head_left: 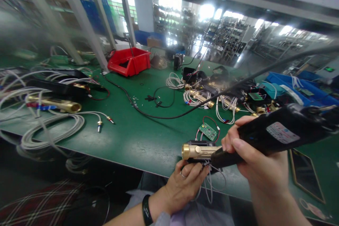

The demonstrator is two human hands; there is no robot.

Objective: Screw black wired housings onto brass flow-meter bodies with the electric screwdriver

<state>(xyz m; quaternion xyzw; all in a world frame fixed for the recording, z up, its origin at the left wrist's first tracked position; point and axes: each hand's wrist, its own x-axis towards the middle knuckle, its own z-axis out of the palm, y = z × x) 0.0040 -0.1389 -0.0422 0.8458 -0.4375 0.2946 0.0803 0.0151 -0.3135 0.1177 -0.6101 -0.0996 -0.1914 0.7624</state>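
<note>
**Driving a brass fitting at the near edge**

Covering the tabletop [137, 137] is a smooth green mat, set in a bright workshop lined with metal shelving. At the near edge, the left hand [185, 183] clasps a cylindrical brass valve assembly [198, 151] from below, thin white wires trailing under it. The right hand [254, 155] is wrapped around a black electric screwdriver [278, 134], tip touching the brass; its white label is unreadable. Just behind lies a small green circuit board [208, 131]. A red plastic bin [129, 61] sits toward the far edge, coiled grey cables [53, 130] at the left edge.
</note>
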